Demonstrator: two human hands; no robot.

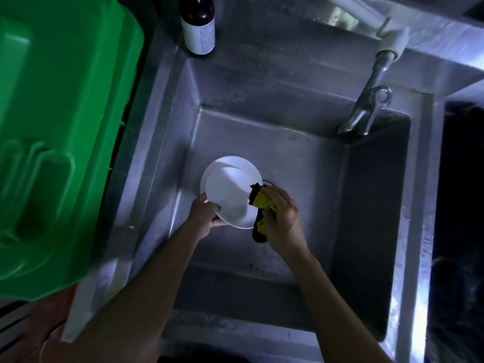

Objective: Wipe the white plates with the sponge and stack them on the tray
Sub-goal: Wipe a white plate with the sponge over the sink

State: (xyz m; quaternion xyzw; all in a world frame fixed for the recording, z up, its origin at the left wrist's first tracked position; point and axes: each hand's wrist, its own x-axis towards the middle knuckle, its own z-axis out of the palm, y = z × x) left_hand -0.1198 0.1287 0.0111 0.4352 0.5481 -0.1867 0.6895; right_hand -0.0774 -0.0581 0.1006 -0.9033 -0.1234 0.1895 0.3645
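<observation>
Dimly lit stainless-steel sink basin (301, 163) inspected from above, with metal tap (366, 111) over back right corner and dark glass bottle with white label (198, 24) on back ledge. Upper round white plate (230, 197) found tilted above basin floor, gripped at lower-left rim by left hand (204, 213). Yellow-and-black sponge (260, 210) clutched in right hand (281, 216), pressed against right edge of same plate. Second, larger round white plate (230, 163) noted underneath, apparently resting in basin. Large green plastic tray (60, 127) seen beside sink on left, no plates visible on it. Judged early stage: wiping under way on one plate, stacking not yet begun, at least two plates outstanding.
</observation>
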